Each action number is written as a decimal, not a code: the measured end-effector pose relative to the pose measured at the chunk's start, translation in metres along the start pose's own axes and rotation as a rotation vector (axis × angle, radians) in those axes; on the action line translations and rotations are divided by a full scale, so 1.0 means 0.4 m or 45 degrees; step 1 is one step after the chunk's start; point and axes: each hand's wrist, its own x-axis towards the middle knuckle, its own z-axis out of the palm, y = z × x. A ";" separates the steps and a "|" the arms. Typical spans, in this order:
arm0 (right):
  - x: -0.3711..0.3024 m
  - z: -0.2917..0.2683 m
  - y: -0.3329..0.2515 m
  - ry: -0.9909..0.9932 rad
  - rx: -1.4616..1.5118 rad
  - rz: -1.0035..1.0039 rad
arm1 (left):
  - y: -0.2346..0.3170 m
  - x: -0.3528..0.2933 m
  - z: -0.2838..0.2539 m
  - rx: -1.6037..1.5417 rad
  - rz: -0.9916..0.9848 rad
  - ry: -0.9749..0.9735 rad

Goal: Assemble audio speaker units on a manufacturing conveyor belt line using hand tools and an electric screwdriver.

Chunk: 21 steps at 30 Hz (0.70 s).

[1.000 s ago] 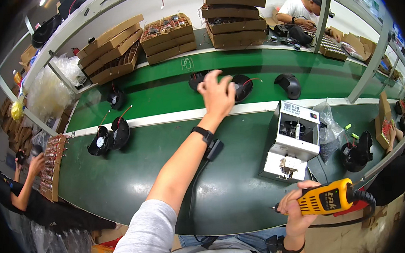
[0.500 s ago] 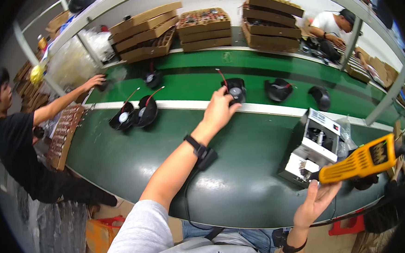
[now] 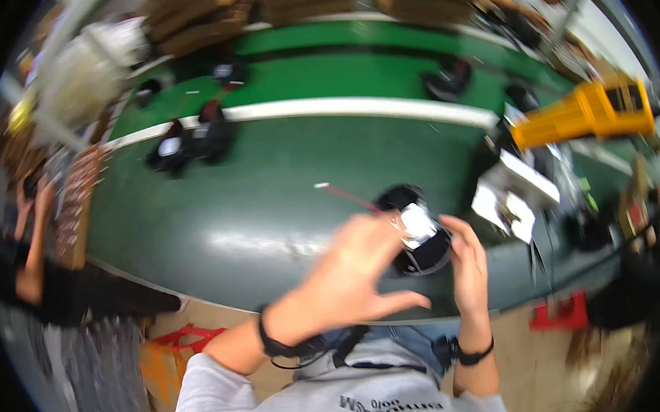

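Note:
In front of me is a black cup-shaped housing with a bright pale centre and a thin red wire ending in a white tip. My right hand curves its fingers around the right rim. From the left my left hand, smeared by motion, lays its fingertips near the pale centre, thumb stretched well apart. To the right, a yellow gun-shaped tool rests by an open metal box, out of my hands. Two similar black housings, a left one and a right one, sit at the back left.
A white rail divides the dark green table from a green belt, where more black housings lie. Cardboard trays are stacked beyond. A co-worker's arms are at the left; another person works far right.
My left hand has brought the black housing from the rail toward me. My right hand has left the yellow tool and moved to the housing. The view has tilted down.

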 end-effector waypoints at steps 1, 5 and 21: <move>0.004 -0.023 0.009 -0.016 0.015 0.029 | -0.007 0.009 -0.037 0.120 -0.004 -0.040; 0.021 -0.036 -0.009 0.062 -0.074 0.056 | -0.134 0.063 -0.024 0.308 0.025 -0.200; -0.043 0.016 -0.128 0.100 -1.181 -0.194 | -0.100 0.066 0.148 -0.131 0.103 -0.012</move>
